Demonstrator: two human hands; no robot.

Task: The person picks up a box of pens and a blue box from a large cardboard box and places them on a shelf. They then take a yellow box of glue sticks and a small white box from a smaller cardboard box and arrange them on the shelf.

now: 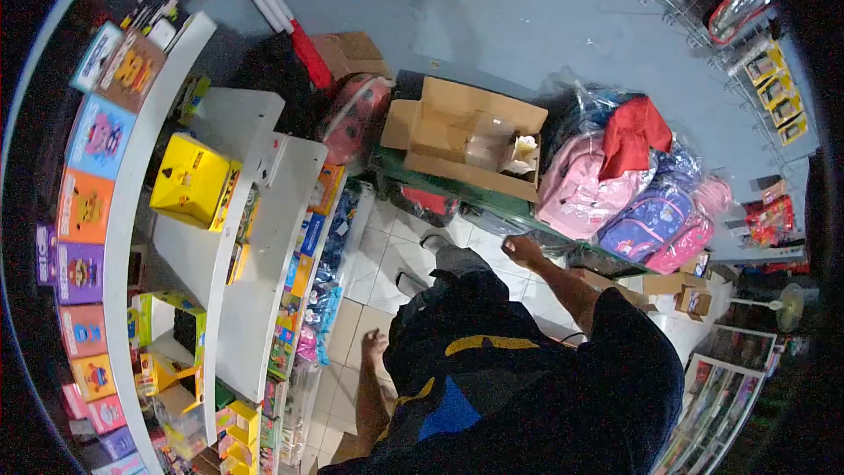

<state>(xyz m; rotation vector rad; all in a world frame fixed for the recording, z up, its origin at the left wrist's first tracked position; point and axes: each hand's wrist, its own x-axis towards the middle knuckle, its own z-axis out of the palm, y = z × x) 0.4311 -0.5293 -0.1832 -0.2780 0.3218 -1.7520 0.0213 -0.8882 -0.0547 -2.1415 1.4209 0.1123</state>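
Observation:
My left hand [374, 348] hangs beside my body, close to the lower shelves, with its fingers slightly apart and nothing in it. Held out in front of me, my right hand [525, 252] has its fingers curled in, and no object shows in it. Beyond that hand stands an open cardboard box [470, 114] with a small white item inside. To its right are a pink backpack [576, 189] and a blue backpack [655, 215], wrapped in clear plastic. Neither hand touches the goods around me.
White shelves [237, 299] on the left hold colourful boxes and a yellow box [193, 180]. A red spotted bag [356, 119] stands by the wall. At the right are a glass display case [716, 387], a fan [789, 308] and hanging packets [775, 92]. Pale tiles [374, 251] cover the floor.

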